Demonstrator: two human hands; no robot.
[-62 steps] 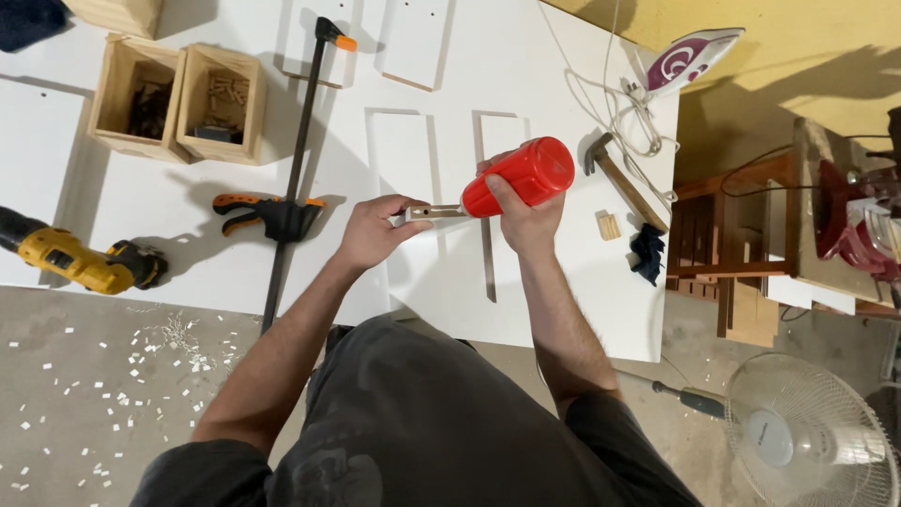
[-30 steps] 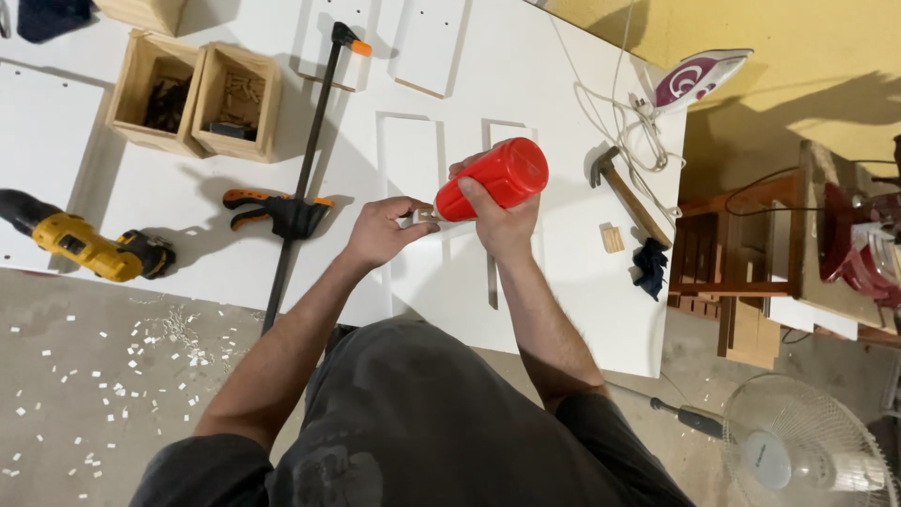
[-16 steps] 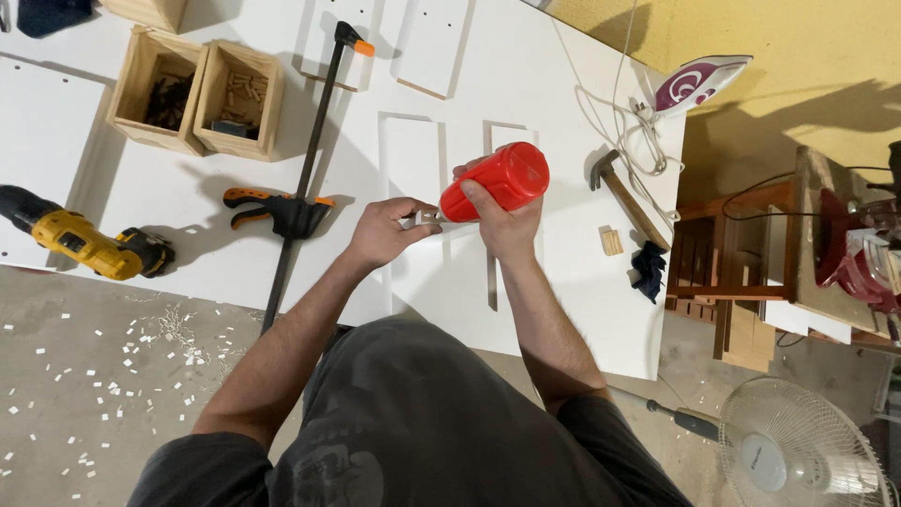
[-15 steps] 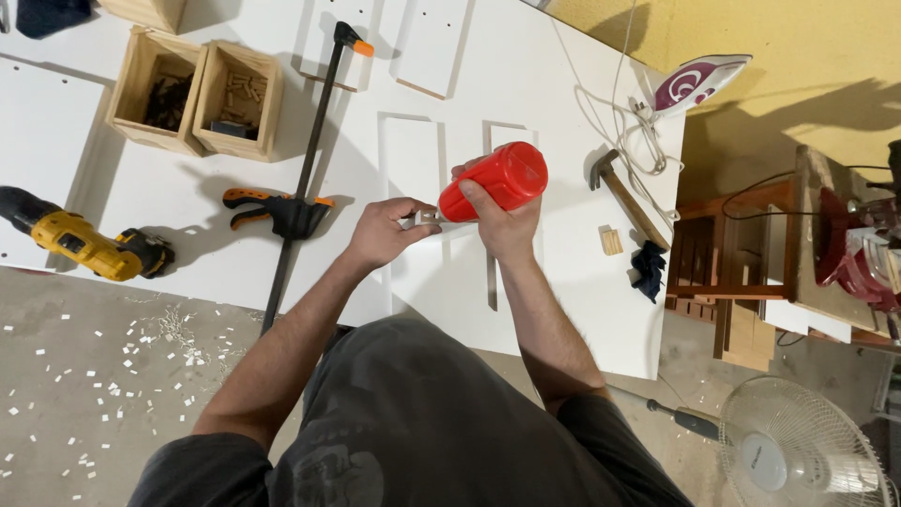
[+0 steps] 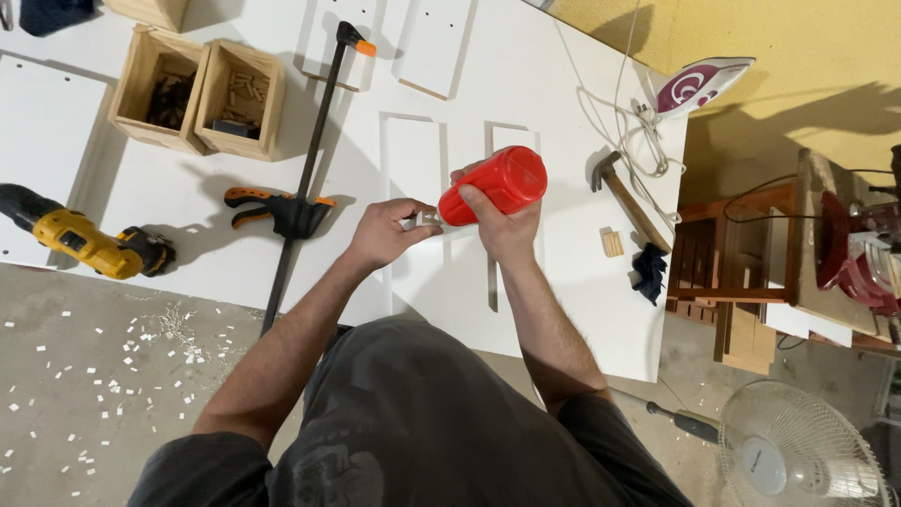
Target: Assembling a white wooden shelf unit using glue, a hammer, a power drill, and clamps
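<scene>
My right hand (image 5: pixel 507 225) is clenched around the smooth red plastic bottle (image 5: pixel 496 184), now tipped steeper than a second ago, nozzle down toward the left; likely dispensing onto the piece. My left hand (image 5: pixel 383 233) pinches a small pale part (image 5: pixel 419 222) at the nozzle, just above the white table (image 5: pixel 563 113). Flat white panel (image 5: pixel 411 155) beneath. Left: black bar clamp (image 5: pixel 298 202), yellow drill (image 5: pixel 84 242). Right: hammer (image 5: pixel 627 195). Far: two raw wooden boxes (image 5: pixel 197 94)

Glossy red plastic bottle (image 5: pixel 495 183); smooth white panels (image 5: pixel 413 160); bare-wood boxes (image 5: pixel 202 94).
</scene>
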